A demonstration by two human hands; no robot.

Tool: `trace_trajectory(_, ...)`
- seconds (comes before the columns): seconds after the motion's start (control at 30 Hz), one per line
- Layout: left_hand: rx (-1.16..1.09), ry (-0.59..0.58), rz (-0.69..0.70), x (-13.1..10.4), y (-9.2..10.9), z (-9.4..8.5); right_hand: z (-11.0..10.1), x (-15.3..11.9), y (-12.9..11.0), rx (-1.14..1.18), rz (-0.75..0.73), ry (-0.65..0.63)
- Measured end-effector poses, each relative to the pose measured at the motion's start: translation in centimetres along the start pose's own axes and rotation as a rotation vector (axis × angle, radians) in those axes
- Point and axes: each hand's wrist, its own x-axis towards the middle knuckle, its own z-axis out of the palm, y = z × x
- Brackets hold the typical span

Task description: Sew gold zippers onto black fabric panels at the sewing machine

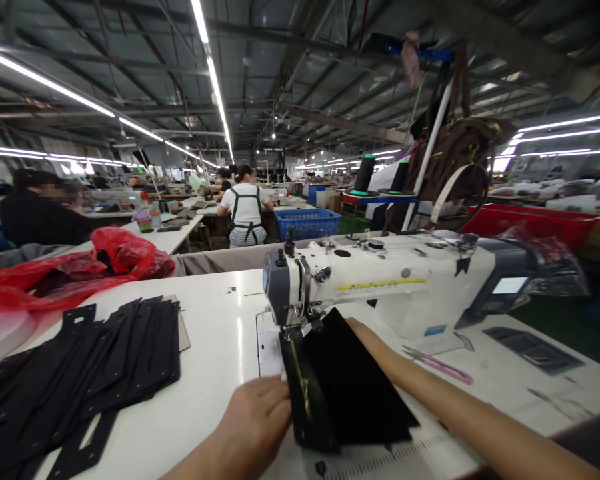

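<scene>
A black fabric panel (360, 393) with a gold-toothed zipper (303, 380) along its left part lies under the needle area of a white sewing machine (380, 273). At the panel's left edge is my left hand (257, 423), its fingers curled and closed on that edge. My right hand (363, 333) is at the far right side of the panel, close to the machine's head; the raised fabric hides its fingers. The panel's upper right part stands up, tilted towards the machine.
Many black cut strips (125, 360) are piled on the white table (210, 327) at left, below a red plastic bag (125, 253). Pink-handled scissors (443, 367) lie beside my right forearm. Thread cones (364, 175) stand behind the machine. Other people sit further off.
</scene>
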Motion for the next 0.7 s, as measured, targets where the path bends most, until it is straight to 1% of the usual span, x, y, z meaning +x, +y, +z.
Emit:
trace_trajectory(0.07, 0.005, -0.031, 0.117, -1.6, 0.0, 1.2, -0.1, 0.7, 2.3, 0.147, 0.028, -0.120)
trace_trajectory(0.1, 0.006, -0.036, 0.136, -2.1, -0.1, 1.6, 0.2, 0.8, 3.0, 0.203, 0.061, -0.144)
trace_trajectory(0.13, -0.001, -0.039, 0.118, -2.3, -0.2, 1.8, 0.5, 0.7, 3.4, 0.249, 0.100, -0.153)
trace_trajectory(0.23, -0.025, -0.101, -0.038, -1.5, -0.8, 1.8, 1.6, 0.3, 3.9, 0.378, 0.176, -0.188)
trace_trajectory(0.33, 0.044, -0.203, -0.203, -0.2, -1.2, 1.6, 1.9, 0.0, 3.8, 0.502, 0.188, -0.267)
trace_trajectory(0.43, 0.094, -0.256, -0.247, 0.3, -1.6, 1.8, 1.6, 0.2, 3.6, 0.550, 0.181, -0.309)
trace_trajectory(0.53, 0.140, -0.283, -0.209, -0.3, -2.4, 2.3, 0.9, 0.8, 3.7, 0.544, 0.163, -0.319)
trace_trajectory(0.57, 0.166, -0.291, -0.172, -0.6, -2.9, 2.5, 0.6, 1.0, 3.7, 0.539, 0.158, -0.322)
trace_trajectory(0.63, 0.234, -0.293, -0.051, -1.4, -4.0, 3.1, -0.1, 1.2, 3.7, 0.519, 0.158, -0.318)
trace_trajectory(0.7, 0.323, -0.255, 0.038, -2.1, -5.1, 3.7, -0.9, 1.1, 3.2, 0.470, 0.177, -0.279)
